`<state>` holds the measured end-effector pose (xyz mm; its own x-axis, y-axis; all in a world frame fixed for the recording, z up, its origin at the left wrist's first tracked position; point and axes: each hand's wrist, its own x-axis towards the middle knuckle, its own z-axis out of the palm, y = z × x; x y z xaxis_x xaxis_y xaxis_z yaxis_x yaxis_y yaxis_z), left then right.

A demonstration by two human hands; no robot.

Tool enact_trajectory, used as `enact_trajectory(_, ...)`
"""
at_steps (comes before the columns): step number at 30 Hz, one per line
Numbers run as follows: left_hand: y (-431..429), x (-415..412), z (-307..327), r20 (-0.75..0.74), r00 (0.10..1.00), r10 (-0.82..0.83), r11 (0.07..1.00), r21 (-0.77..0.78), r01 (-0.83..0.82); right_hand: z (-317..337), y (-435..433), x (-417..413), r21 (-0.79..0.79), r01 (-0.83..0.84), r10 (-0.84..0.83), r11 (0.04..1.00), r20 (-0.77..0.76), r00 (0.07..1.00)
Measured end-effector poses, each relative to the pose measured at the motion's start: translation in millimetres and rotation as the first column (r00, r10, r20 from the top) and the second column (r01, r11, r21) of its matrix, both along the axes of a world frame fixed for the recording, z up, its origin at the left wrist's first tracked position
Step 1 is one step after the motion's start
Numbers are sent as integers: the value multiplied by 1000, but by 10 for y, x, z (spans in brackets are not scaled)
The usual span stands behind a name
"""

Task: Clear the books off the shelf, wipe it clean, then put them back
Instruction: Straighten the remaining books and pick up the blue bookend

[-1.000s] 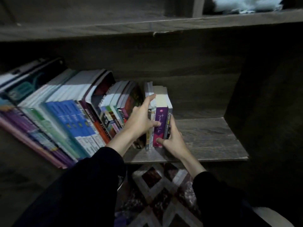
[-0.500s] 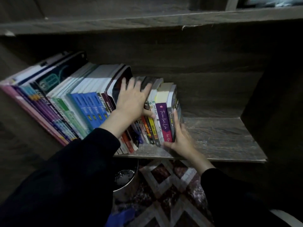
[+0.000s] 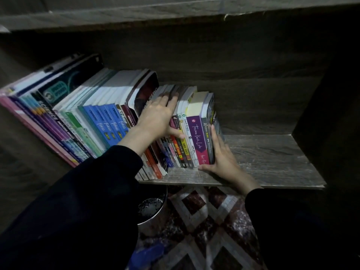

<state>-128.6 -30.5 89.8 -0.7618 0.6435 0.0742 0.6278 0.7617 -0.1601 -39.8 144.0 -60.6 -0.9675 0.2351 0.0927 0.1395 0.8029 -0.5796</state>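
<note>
Both arms reaching forward in dark sleeves (image 3: 87, 191), left hand (image 3: 157, 115) palm down, fingers straight and close together — thumb splayed rightward, right hand (image 3: 222, 158) lower, fingers straight, pointing up — thumb stretched leftward

Shiny metal pot (image 3: 151, 215) and diamond-patterned rug (image 3: 206, 223)

The left hand (image 3: 157, 115) dissolves into motion blur at its fingertips (image 3: 165, 98) and covers the upper spines of the slim paperbacks (image 3: 181, 151), whose small lettering is too fine to read. The left sleeve (image 3: 87, 201) hides the feet of the nearest blue workbooks (image 3: 109, 121) and part of a metal pot (image 3: 152, 213) under the shelf (image 3: 263, 158). The pink books (image 3: 11, 106) run off the left edge. A blue object (image 3: 150, 250) on the floor is too dark to identify.
</note>
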Motion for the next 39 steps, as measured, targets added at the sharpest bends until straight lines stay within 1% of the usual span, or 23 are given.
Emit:
enact_trajectory(1,-3,-7,16,15,1000,-3,1000,-4,3,-18,37,7,-4,-18,18,1000,-1,1000)
enact_trajectory(3,-6,-8,7,-1,1000,-6,1000,5,6,-47,82,11,5,-25,25,1000,-14,1000)
enact_trajectory(9,1,-12,-31,-20,1000,7,999,53,-6,-97,66,-48,-2,20,-21,1000,-65,998)
enact_trajectory(11,1,-17,-32,-18,1000,3,998,58,-2,-87,137,-46,-58,-13,11,998,-38,999)
enact_trajectory(14,2,-19,-37,-15,1000,6,998,58,-5,-41,285,-29,-155,-103,103,982,-10,995)
enact_trajectory(19,8,-29,-45,-29,1000,4,998,56,-3,25,341,-98,-156,-84,85,984,2,996)
enact_trajectory(22,7,-37,-50,-39,999,2,998,62,0,13,336,-119,-153,-84,90,985,37,995)
enact_trajectory(28,5,-37,-62,-32,999,4,998,65,-2,33,383,-132,-243,-123,148,962,86,985)
enact_trajectory(30,6,-34,-56,-28,1000,10,998,64,-8,58,456,-137,-292,-129,157,948,77,985)
enact_trajectory(32,4,-31,-51,-24,1000,14,998,61,-13,72,475,-141,-322,-104,133,941,67,989)
enact_trajectory(35,1,-24,-49,-22,1000,16,999,52,-15,64,476,-149,-292,-69,84,954,41,996)
enact_trajectory(39,4,-19,-50,-29,999,20,999,47,-18,68,509,-156,-302,-94,103,949,15,995)
